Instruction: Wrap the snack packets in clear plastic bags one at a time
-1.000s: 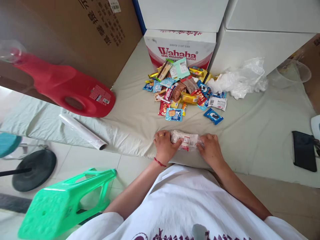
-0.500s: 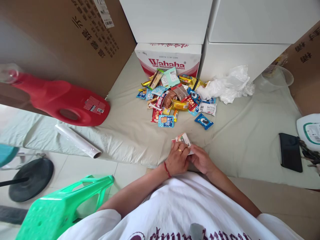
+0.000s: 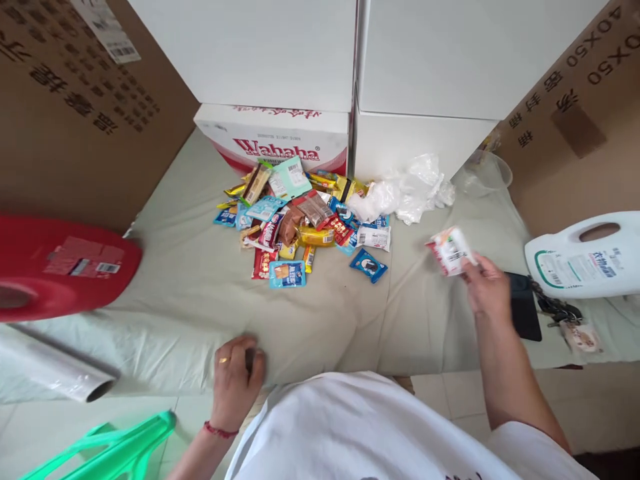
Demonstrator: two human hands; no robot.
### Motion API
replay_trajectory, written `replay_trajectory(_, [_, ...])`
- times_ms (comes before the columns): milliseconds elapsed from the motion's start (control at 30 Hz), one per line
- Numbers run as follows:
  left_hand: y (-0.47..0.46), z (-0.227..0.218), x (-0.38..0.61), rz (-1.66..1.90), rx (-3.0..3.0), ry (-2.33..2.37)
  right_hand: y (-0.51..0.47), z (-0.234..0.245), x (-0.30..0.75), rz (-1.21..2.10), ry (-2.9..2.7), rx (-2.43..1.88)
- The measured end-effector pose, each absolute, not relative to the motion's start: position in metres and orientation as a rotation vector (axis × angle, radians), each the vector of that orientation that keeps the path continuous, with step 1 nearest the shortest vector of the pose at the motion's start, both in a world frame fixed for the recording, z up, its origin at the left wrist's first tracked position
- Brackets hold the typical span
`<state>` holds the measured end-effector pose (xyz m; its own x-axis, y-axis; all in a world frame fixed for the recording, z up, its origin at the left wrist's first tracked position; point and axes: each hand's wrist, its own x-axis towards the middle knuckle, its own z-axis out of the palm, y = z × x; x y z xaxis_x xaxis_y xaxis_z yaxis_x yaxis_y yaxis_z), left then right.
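My right hand (image 3: 490, 288) is closed on one end of a small white and red snack packet (image 3: 451, 252), held over the cloth at the right and slightly blurred. Under and behind that wrist lies a black phone (image 3: 525, 310). My left hand (image 3: 237, 381), with a ring and a red bracelet, rests at the front edge of the cloth. Its fingers are loosely bent, the thumb is apart from them, and no object shows in it. A pile of mixed snack packets (image 3: 315, 237) lies ahead, with a blue packet (image 3: 369, 265) at its near right side.
A Wahaba-style printed carton (image 3: 280, 137) and white boxes (image 3: 425, 60) stand behind the pile. Crumpled clear plastic (image 3: 413, 190) lies right of it. A red jug (image 3: 65, 267) and a plastic roll (image 3: 60, 363) are left; a white detergent bottle (image 3: 585, 257) and keys (image 3: 555, 305) right.
My hands have parted. The right one has carried the snack packet to the right, while the left has let go and moved left to the cloth's edge. The camera view has shifted right.
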<state>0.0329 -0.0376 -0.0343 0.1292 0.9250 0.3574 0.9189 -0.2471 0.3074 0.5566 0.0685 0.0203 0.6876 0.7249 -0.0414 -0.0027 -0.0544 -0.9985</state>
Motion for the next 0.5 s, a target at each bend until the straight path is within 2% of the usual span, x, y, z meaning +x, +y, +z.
replay_trajectory(133, [-0.042,-0.050,0.029,0.800,2.613,1.985,0.158,0.057,0.644,0.367,-0.514,-1.425])
replay_trajectory(267, [-0.042,-0.052,0.034,0.807,2.693,2.011,0.269,0.087,0.699,0.320,-0.513,-1.877])
replay_trajectory(367, [-0.039,-0.050,0.034,0.778,2.693,2.021,0.330,0.093,0.710,0.321,-0.557,-2.087])
replay_trajectory(500, [-0.039,-0.048,0.034,0.744,2.666,2.041,0.363,0.085,0.700,0.227,-0.804,-2.170])
